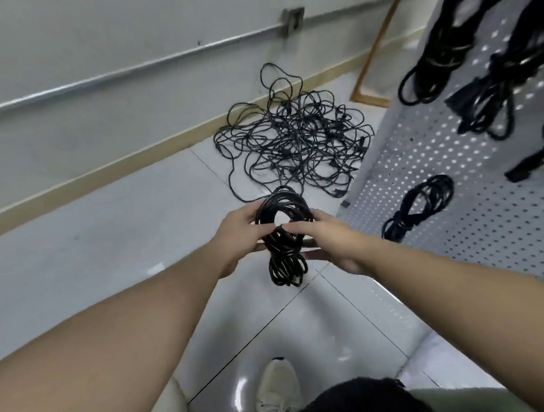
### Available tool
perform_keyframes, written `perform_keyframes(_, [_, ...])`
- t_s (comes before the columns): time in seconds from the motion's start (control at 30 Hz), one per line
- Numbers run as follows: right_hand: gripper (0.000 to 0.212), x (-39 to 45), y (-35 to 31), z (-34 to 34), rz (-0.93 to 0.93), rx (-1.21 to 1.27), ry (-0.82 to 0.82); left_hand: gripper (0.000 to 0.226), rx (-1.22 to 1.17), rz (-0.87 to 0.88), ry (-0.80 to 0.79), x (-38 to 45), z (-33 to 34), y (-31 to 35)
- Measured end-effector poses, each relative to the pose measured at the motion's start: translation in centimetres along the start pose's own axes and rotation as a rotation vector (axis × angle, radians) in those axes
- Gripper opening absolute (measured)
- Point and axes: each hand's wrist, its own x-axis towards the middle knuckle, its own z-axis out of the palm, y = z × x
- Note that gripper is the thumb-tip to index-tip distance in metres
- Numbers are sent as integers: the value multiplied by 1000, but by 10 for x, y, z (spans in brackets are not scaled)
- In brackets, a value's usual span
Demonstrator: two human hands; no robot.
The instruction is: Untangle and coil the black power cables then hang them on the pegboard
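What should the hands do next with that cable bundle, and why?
Probably carry the coiled cable right to the pegboard and hang it. The left hand and right hand grip it already wound into a loop, other coils hang there, and the tangled pile on the floor still waits.

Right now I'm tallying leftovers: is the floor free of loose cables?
No, a tangled pile of black cables lies on the floor beside the pegboard.
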Motion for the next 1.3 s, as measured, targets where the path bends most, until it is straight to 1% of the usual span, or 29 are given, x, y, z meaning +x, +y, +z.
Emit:
perform_keyframes(0.03, [28, -10, -3, -11, -33, 15, 14, 45, 14, 21, -2, -3, 11, 13])
perform_keyframes(0.17, [52, -45, -9, -53, -163, 91, 108, 36, 39, 129, 30, -12, 64, 59])
perform_keyframes(0.3, [59, -72, -19, -86, -271, 138, 270, 33, -28, 206, 85, -17, 109, 92])
perform_keyframes(0.4, [63, -74, -23, -103, -309, 125, 323, 34, -34, 233, 95, -10, 128, 103])
perform_keyframes(0.53, [68, -61, -15, -110, -283, 127, 372, 41, 23, 221, 79, 9, 140, 98])
perform_keyframes(0.63, [70, -43, -8, -109, -276, 148, 403, 45, 57, 223, 105, 27, 142, 89])
perform_keyframes(0.77, [77, -18, -1, -109, -266, 171, 488, 49, 95, 217, 86, 58, 147, 84])
perform_keyframes(0.97, [63, 3, 5, -117, -211, 46, 557, 50, 66, 174, 64, 98, 153, 65])
perform_keyframes(1.07, [64, 16, 9, -111, -191, 32, 609, 51, 67, 163, 61, 116, 154, 54])
perform_keyframes(1.17, [69, 28, 19, -108, -181, 50, 639, 50, 131, 199, 71, 126, 156, 51])
perform_keyframes(1.23, [72, 29, 25, -109, -151, 27, 634, 50, 237, 232, 55, 129, 157, 52])
perform_keyframes(1.3, [75, 24, 27, -109, -85, 20, 625, 53, 333, 222, 30, 128, 158, 55])
